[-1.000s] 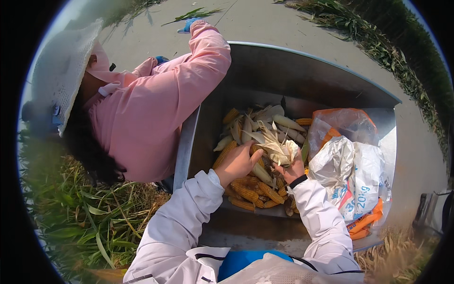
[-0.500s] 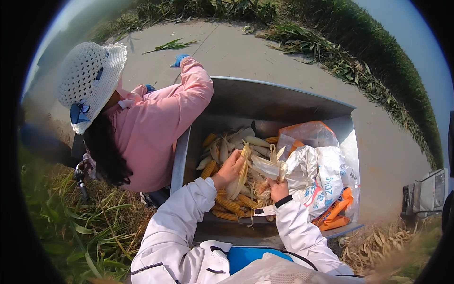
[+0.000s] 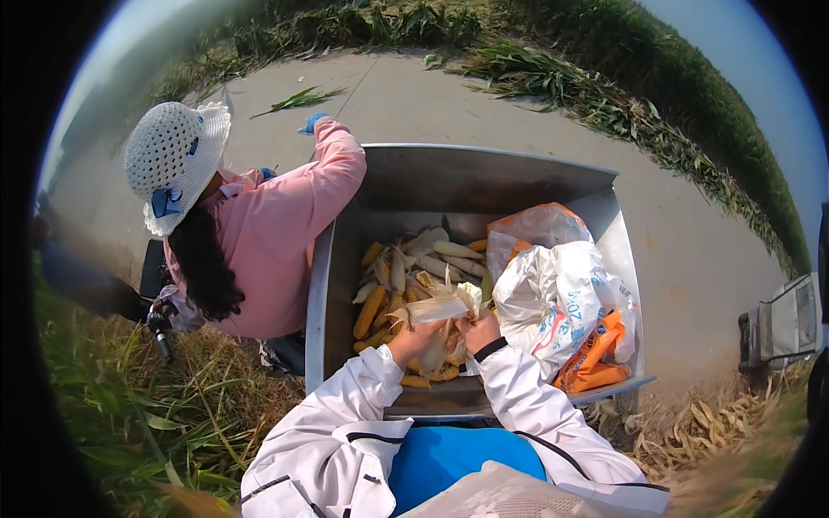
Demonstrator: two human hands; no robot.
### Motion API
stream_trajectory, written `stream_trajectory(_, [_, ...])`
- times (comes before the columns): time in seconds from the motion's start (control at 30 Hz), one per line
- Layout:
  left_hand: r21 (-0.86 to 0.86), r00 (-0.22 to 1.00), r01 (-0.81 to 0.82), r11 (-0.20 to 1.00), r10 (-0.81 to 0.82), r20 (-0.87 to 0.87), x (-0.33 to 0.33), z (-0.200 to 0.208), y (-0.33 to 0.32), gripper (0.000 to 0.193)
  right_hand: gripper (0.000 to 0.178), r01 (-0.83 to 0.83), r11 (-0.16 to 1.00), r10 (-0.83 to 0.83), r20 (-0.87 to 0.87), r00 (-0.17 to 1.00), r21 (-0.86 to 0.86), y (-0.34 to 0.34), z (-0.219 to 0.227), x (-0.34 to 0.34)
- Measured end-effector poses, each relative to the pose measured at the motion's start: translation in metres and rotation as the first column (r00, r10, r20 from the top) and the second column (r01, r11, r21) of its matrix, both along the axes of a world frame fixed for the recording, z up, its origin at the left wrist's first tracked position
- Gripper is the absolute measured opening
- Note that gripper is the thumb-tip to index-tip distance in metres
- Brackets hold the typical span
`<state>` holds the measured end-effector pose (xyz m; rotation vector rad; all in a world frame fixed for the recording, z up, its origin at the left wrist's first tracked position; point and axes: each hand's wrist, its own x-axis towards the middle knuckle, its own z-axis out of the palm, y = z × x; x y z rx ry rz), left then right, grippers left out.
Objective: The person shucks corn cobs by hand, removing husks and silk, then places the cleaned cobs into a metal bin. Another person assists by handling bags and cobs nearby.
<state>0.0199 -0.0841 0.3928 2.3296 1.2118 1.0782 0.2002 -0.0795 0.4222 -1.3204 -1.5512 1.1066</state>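
Note:
Low over the metal cart bed (image 3: 484, 173), my two hands are close together at a partly husked ear of corn (image 3: 437, 310). My left hand (image 3: 414, 343) is closed around the ear's left end, where pale husk lies across the fingers. At the other end my right hand (image 3: 480, 331) grips bunched corn husk (image 3: 469, 298). Most kernels on this ear are hidden by husk and fingers. Beneath and beyond the hands lie bare yellow ears (image 3: 370, 312) and several ears still in pale husks (image 3: 458, 249).
White and clear plastic sacks (image 3: 553, 289) with an orange part (image 3: 598, 358) fill the cart's right side. A person in pink (image 3: 268, 250) and a white hat sits against the cart's left wall. Cut stalks (image 3: 570, 95) line the pavement (image 3: 414, 99). A grey vehicle (image 3: 781, 324) stands right.
My hands have come together, the left moving lower and the ear turning from upright to crosswise. The view has shifted slightly. The person in pink still has an arm stretched forward.

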Motion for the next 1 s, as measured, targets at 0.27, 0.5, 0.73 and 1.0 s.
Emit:
stream_trajectory(0.27, [-0.513,0.898,-0.043,0.857,0.258,0.356,0.037,0.048,-0.022,0.024,0.031,-0.046,0.996,0.025,0.257,0.966,0.078,-0.006,0.028,0.021])
stream_trajectory(0.5, [-0.05,0.976,-0.134,0.99,0.141,0.167,0.053,0.085,-0.034,0.027,0.024,0.012,0.999,-0.009,-0.062,0.998,0.042,-0.011,0.03,0.031])
stream_trajectory(0.73, [-0.095,0.885,-0.186,0.978,0.209,0.417,0.076,0.089,-0.039,0.013,0.024,0.055,0.992,-0.103,-0.48,0.871,-0.114,0.001,-0.003,0.044])
stream_trajectory(1.0, [-0.443,0.7,0.013,0.896,0.308,0.644,0.062,0.1,-0.067,0.01,0.021,0.167,0.946,-0.248,-0.288,0.925,-0.278,0.033,-0.032,0.072])
